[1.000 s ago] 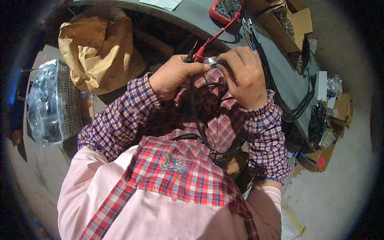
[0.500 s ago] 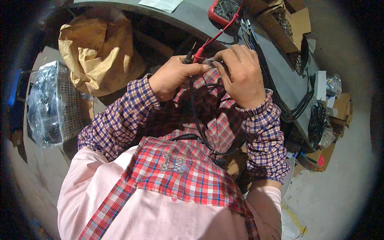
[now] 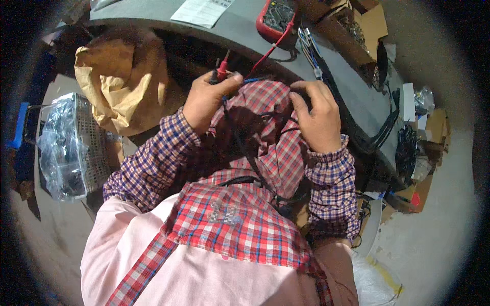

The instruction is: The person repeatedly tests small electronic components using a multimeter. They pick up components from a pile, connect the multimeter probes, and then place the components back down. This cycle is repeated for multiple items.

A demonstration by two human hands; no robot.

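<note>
My left hand [image 3: 206,97] is closed around a red test probe [image 3: 222,69] and a black test probe [image 3: 214,77], held side by side. The red one's metal tip points up and away. By the left thumb shows a bit of blue wire [image 3: 251,80]. Dark cable [image 3: 250,158] runs below the hands over my checked apron. My right hand [image 3: 319,115] is apart from the left, above the apron's right side. Its fingers are loosely curled, the thumb a little off the index finger, and I see nothing between them. The red lead reaches a red-cased multimeter [image 3: 276,20] on the table.
A grey table [image 3: 240,43] curves across the far side, with a paper sheet [image 3: 202,11] on it. Black cables [image 3: 352,122] lie along its right part, near a cardboard box [image 3: 375,30]. At left stand a brown paper sack [image 3: 122,81] and a plastic-lined basket [image 3: 92,148].
My right hand has drawn away to the right and slightly nearer, leaving the left. My left hand has shifted left with both probes. The small dark piece between my hands no longer shows.
</note>
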